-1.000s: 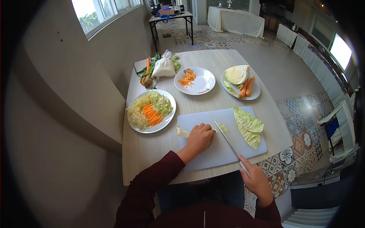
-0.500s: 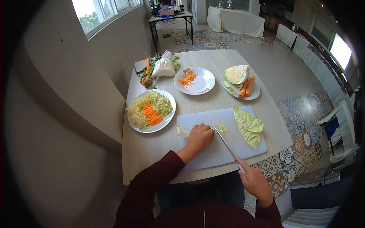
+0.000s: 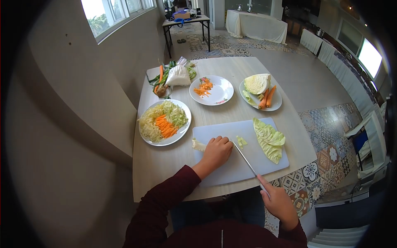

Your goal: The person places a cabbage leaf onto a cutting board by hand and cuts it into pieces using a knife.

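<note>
While your right hand point(image 3: 280, 202) is wrapped around the handle of a knife point(image 3: 246, 160), its blade slants toward 11 o'clock, the tip just beside the fingers of your left hand point(image 3: 218, 151). Your hands are apart from each other; the left is curled down over a pale piece of cabbage point(image 3: 199, 145), whose end shows toward 10 o'clock, the rest mostly hidden beneath it. That piece lies on the white cutting board point(image 3: 223, 175). At 2 o'clock from your left hand are small cut bits point(image 3: 242, 141). From the board's middle, loose leaves point(image 3: 270, 140) lie at 2 o'clock on it, and a plate point(image 3: 180, 135) of shredded cabbage point(image 3: 151, 126) and carrot strips point(image 3: 166, 126) sits at 10. Farther out, you have carrots point(image 3: 266, 99) and a cabbage chunk point(image 3: 257, 84) on a dish at 1 o'clock, carrot peelings point(image 3: 203, 87) on a flowered plate point(image 3: 223, 87) at 11, and beyond these, also at 11, a bag point(image 3: 178, 77) against some greens.
</note>
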Tool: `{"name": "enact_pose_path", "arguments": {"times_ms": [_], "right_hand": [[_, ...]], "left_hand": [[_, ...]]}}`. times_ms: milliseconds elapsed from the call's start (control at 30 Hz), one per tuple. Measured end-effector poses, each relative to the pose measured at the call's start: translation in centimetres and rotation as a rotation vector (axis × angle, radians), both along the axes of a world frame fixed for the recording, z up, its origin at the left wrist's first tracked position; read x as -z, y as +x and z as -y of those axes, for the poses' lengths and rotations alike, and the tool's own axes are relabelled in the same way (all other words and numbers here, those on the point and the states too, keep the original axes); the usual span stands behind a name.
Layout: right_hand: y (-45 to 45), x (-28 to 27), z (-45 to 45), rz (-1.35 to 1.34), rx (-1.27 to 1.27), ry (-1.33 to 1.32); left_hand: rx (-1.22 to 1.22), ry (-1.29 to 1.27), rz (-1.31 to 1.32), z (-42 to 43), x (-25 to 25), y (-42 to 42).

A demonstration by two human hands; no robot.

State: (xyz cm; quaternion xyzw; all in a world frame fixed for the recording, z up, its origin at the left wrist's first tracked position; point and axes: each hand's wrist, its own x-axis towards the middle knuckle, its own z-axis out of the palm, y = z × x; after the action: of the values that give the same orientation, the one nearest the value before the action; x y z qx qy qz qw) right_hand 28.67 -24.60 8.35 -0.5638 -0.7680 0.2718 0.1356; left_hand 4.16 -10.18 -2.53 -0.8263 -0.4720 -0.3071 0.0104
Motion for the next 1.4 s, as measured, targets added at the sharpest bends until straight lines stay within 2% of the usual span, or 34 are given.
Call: {"name": "enact_pose_path", "arguments": {"times_ms": [267, 567, 1033, 1233, 1400], "right_hand": [[-0.5, 1.0, -0.8, -0.013, 0.048, -0.062], [-2.7, 3.4, -3.0, 0.042, 0.056, -0.014], [-1.0, -0.6, 0.5, 0.01, 0.045, -0.101], [-0.6, -0.4, 0.9, -0.02, 0.049, -0.094], [-0.2, -0.3, 1.0, -0.049, 0.065, -0.099]], "left_hand": [[0.008, 0.01, -0.017, 0.0, 0.0, 0.0], [0.012, 0.015, -0.015, 0.0, 0.1, -0.1], [0.005, 0.008, -0.028, -0.1, 0.1, -0.1], [0.029, 0.075, 0.03, -0.2, 0.2, 0.0], [0.048, -0.023, -0.001, 0.0, -0.4, -0.5]]}}
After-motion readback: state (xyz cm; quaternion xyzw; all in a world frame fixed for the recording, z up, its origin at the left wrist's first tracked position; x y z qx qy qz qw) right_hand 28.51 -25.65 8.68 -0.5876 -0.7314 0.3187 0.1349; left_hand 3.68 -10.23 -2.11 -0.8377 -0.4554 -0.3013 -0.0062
